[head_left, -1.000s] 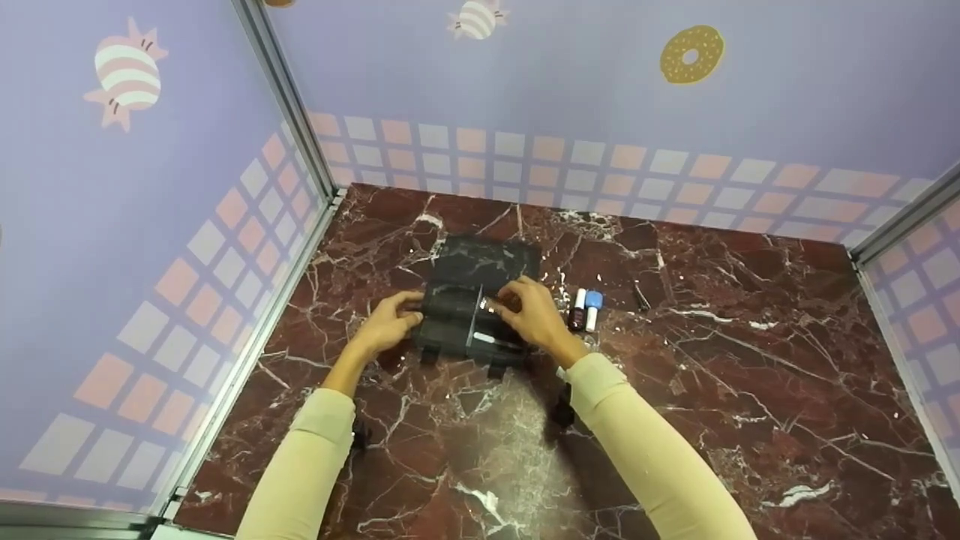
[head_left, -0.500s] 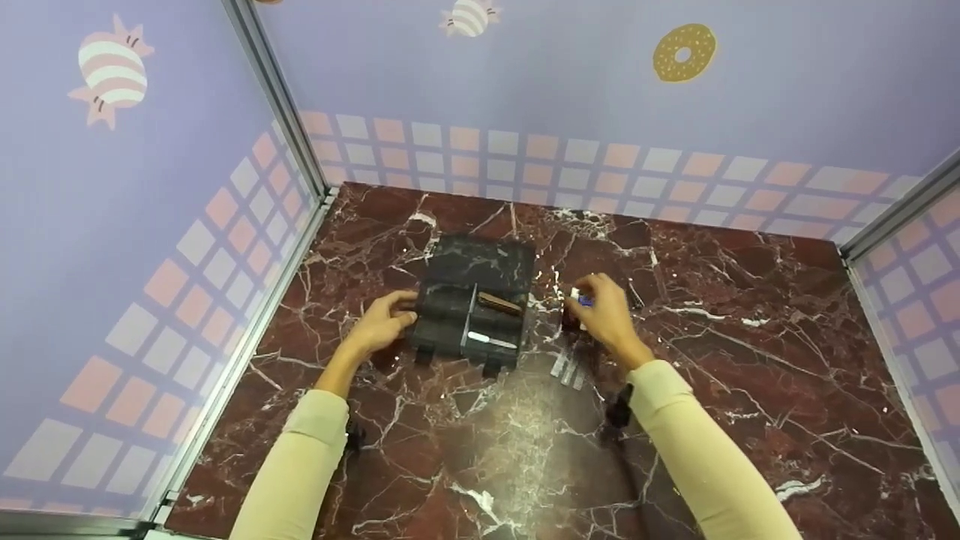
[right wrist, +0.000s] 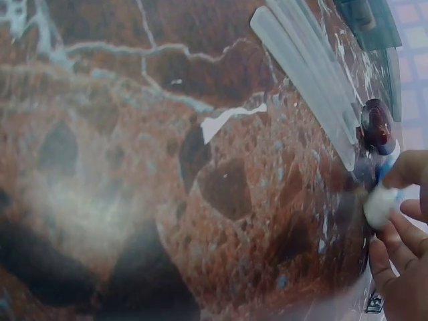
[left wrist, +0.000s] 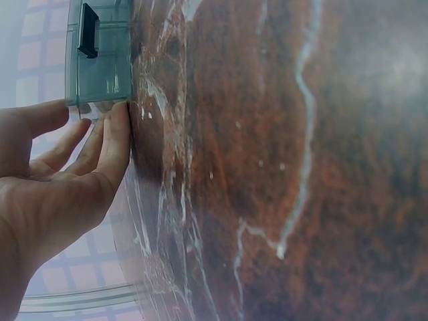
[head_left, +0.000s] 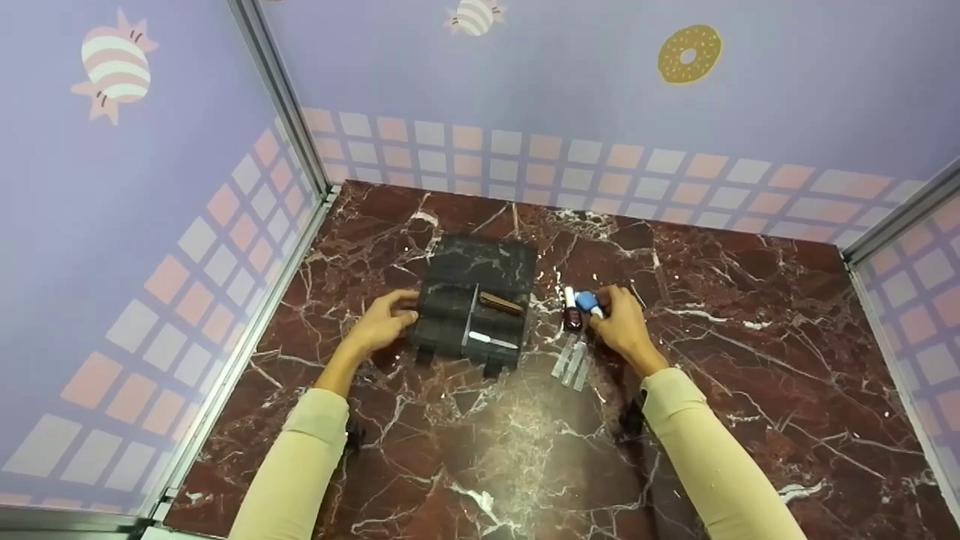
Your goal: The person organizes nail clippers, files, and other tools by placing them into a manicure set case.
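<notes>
Back wall (head_left: 570, 82): lilac, printed with a striped sweet (head_left: 475, 16) and a mustard doughnut (head_left: 709, 56) above a band of peach and white squares (head_left: 545, 146). Left wall (head_left: 45, 225): matching ground, one striped sweet, similar squares. Right wall (head_left: 919, 262): partly in view, squared. Grey metal corner posts (head_left: 279, 90). Pale rail (head_left: 244, 354) along left edge. Worktop (head_left: 750, 390): dark red, marble-patterned, white-veined, soft glare (head_left: 517, 427) near centre.

the right wrist view crops the right hand (right wrist: 409, 267), which partly hides the blurred, blue-capped nail-polish bottle (right wrist: 381, 204).
</notes>
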`<state>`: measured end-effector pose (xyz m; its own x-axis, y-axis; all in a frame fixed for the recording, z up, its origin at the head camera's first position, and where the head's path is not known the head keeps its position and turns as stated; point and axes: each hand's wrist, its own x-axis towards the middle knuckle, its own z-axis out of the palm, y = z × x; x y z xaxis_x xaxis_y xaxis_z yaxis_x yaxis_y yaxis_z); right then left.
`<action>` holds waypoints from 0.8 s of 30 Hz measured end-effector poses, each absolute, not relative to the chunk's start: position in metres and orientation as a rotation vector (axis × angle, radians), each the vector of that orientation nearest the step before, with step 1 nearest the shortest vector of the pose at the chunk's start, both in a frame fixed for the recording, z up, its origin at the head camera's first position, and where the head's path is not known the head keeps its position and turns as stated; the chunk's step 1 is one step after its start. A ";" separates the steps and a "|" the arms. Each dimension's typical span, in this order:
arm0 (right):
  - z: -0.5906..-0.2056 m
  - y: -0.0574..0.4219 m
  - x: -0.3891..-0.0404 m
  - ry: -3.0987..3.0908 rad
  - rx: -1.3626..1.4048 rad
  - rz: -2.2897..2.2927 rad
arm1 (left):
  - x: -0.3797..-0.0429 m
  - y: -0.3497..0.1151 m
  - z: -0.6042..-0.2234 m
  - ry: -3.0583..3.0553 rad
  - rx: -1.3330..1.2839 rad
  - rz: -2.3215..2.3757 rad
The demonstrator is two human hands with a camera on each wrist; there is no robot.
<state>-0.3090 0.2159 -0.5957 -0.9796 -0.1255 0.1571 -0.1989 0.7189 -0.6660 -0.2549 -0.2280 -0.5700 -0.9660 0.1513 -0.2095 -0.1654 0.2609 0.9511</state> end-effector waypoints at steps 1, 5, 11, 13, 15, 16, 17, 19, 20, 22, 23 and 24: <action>-0.596 0.216 -0.309 -2.819 0.270 1.097 | -0.255 -0.228 -0.570 2.273 -0.016 1.771; -0.596 0.215 -0.309 -2.842 0.269 1.029 | -0.255 -0.229 -0.570 2.274 -0.023 1.774; -0.596 0.210 -0.310 -2.876 0.232 0.965 | -0.254 -0.228 -0.570 2.258 -0.029 1.773; -0.596 0.209 -0.311 -2.868 0.222 0.951 | -0.254 -0.228 -0.570 2.255 -0.024 1.776; -0.597 0.208 -0.311 -2.867 0.216 0.944 | -0.254 -0.228 -0.570 2.257 -0.023 1.773; -0.597 0.208 -0.311 -2.867 0.215 0.941 | -0.254 -0.228 -0.570 2.258 -0.023 1.772; -0.597 0.207 -0.311 -2.868 0.218 0.936 | -0.254 -0.228 -0.569 2.259 -0.024 1.769; -0.596 0.207 -0.311 -2.869 0.219 0.944 | -0.255 -0.228 -0.569 2.265 -0.026 1.762; -0.597 0.207 -0.311 -2.865 0.224 0.951 | -0.255 -0.228 -0.569 2.266 -0.027 1.760; -0.596 0.207 -0.311 -2.845 0.223 0.982 | -0.255 -0.228 -0.569 2.267 -0.029 1.756; -0.596 0.207 -0.312 -2.832 0.219 1.002 | -0.255 -0.228 -0.569 2.271 -0.029 1.752; -0.596 0.206 -0.311 -2.813 0.210 1.027 | -0.255 -0.229 -0.569 2.280 -0.026 1.742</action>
